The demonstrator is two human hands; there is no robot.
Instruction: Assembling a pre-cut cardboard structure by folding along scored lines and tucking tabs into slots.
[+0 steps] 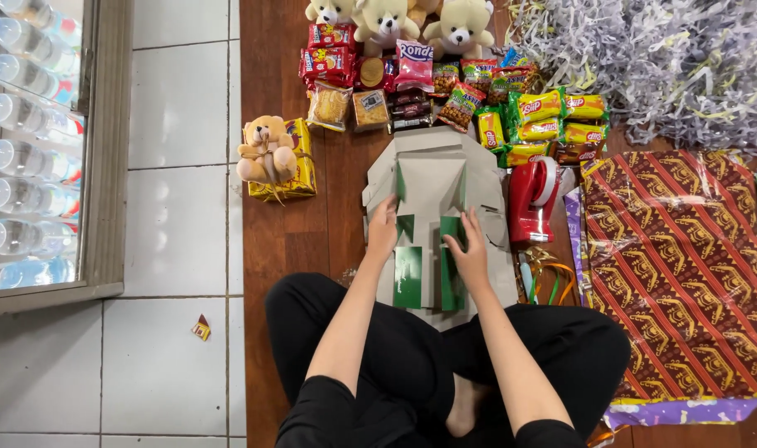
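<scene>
Both hands press flat — left hand (383, 231), right hand (470, 249) — fingers spread on the unfolded cardboard box (432, 178), left of the red tape dispenser (532, 197).

Matt grey cardboard box (432, 178) with green printed panels lies on dark polished wood floor (283, 232); the wrapping sheets (673, 265) are glossy (film-like), the teddy bear (265, 148) soft plush, the tape dispenser (532, 199) shiny red plastic.

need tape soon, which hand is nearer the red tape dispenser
Right. The right hand rests on the flat cardboard box, just left of the red tape dispenser. The left hand lies further left on the box, beyond the right hand.
</scene>
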